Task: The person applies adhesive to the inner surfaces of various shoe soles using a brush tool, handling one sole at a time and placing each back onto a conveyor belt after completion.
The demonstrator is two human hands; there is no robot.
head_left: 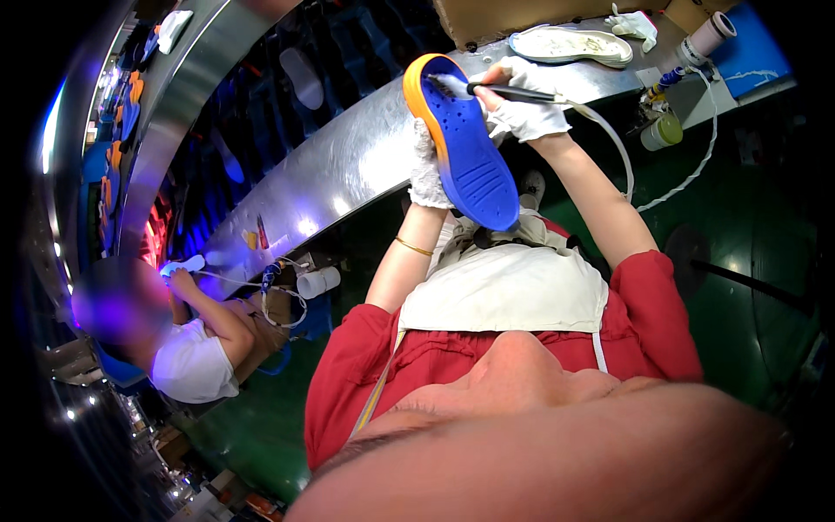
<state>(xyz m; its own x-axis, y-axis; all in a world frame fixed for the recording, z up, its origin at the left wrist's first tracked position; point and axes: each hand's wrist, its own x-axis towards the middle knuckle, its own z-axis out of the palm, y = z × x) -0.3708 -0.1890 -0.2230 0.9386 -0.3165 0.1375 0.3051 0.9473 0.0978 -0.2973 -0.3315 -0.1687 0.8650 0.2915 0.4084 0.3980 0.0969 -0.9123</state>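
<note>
A blue shoe sole [478, 161] with an orange rim is held up over the metal bench edge. My left hand [427, 170], in a white glove, grips it along its left side. In my gloved right hand [529, 103] is a black-handled brush [511, 90]. Its pale bristles touch the sole's upper end, which has small holes in it. A whitish hose [609, 130] runs from the back of the brush handle and hangs down to the right.
A white sole [570, 45] and a loose glove [633, 26] lie at the bench's far side. To the right are a roll [709, 36] and a yellow-green cup [663, 130]. A conveyor [304, 78] carries soles at left. A co-worker [196, 357] sits there, holding a light-coloured sole.
</note>
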